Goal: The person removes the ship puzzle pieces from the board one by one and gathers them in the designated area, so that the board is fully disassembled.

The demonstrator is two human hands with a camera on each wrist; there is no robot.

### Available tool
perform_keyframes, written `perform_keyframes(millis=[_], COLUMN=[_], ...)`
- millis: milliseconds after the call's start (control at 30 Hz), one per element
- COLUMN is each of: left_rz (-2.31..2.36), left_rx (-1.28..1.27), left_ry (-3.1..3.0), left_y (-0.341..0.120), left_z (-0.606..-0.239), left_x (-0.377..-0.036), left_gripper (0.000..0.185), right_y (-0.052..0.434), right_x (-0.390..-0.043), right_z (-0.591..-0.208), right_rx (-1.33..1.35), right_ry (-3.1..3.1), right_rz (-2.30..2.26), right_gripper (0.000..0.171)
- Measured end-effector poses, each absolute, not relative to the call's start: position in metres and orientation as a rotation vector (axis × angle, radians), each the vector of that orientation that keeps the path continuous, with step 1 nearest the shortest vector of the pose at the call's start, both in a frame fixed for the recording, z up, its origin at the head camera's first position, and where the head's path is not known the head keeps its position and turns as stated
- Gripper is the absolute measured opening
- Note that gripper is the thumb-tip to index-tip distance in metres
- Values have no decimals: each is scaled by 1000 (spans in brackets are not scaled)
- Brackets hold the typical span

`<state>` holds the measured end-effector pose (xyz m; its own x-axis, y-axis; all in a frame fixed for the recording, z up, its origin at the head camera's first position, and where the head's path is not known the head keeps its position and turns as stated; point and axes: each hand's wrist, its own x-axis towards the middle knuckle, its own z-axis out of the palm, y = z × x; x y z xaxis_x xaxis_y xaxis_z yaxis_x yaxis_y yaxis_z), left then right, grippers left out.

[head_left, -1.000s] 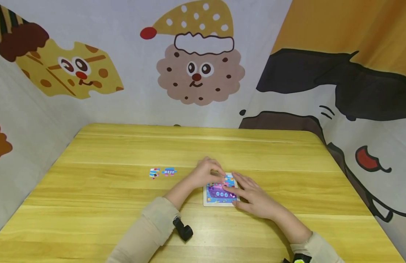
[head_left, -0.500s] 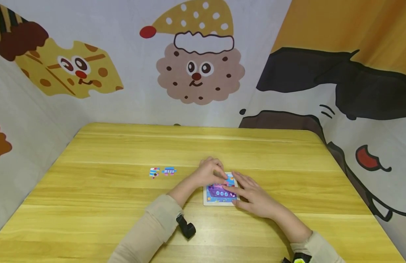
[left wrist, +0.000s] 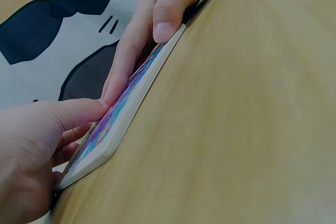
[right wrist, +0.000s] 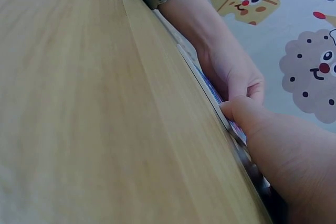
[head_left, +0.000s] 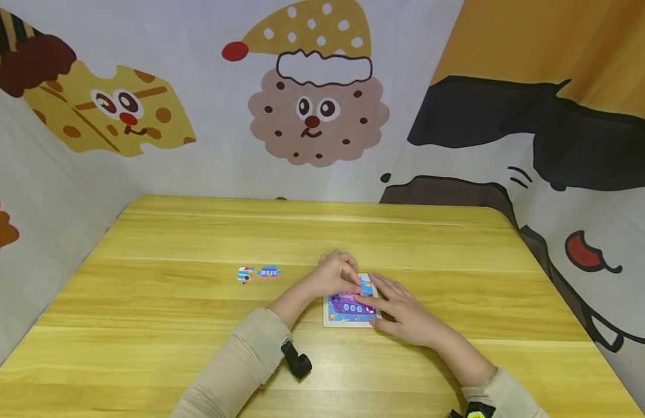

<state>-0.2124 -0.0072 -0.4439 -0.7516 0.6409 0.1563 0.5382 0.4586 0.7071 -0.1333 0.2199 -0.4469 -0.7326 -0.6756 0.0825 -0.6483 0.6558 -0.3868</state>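
Puzzle board (head_left: 348, 316): flat on the tabletop (head_left: 197, 325), directly under both your hands. Left hand (head_left: 334, 274): fingers curled down onto its far-left part. Right hand (head_left: 400, 313): straight fingers pressing its right side, thumb at the near edge. Two loose pieces (head_left: 258, 273): well to your left, nearer your left hand.

My left hand (head_left: 334, 273) and right hand (head_left: 400, 310) crowd the puzzle board (head_left: 348, 307), meeting fingertip to fingertip over it. Well left of my left hand lie two loose pieces (head_left: 258, 273), the only things on that side. Beyond my fingers the table (head_left: 301, 232) runs bare to the cloth wall (head_left: 312, 116). Right of my right hand, open wood.
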Motion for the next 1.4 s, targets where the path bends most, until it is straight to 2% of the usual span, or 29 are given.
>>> perform_keyframes(millis=[700, 933, 1400], left_rz=[1218, 1210, 1236], left_rx=[1028, 1006, 989], left_ry=[2520, 2537, 2518], left_y=[-7, -6, -8], left_z=[-444, -446, -445], left_x=[-212, -212, -211], left_gripper=[5, 23, 31], right_y=[219, 220, 220], right_x=[-132, -132, -132], right_z=[-444, -444, -445], right_rx=[-1085, -1073, -1109], right_ry=[2793, 2787, 2805], right_rz=[-613, -613, -614], right_gripper=[47, 47, 48])
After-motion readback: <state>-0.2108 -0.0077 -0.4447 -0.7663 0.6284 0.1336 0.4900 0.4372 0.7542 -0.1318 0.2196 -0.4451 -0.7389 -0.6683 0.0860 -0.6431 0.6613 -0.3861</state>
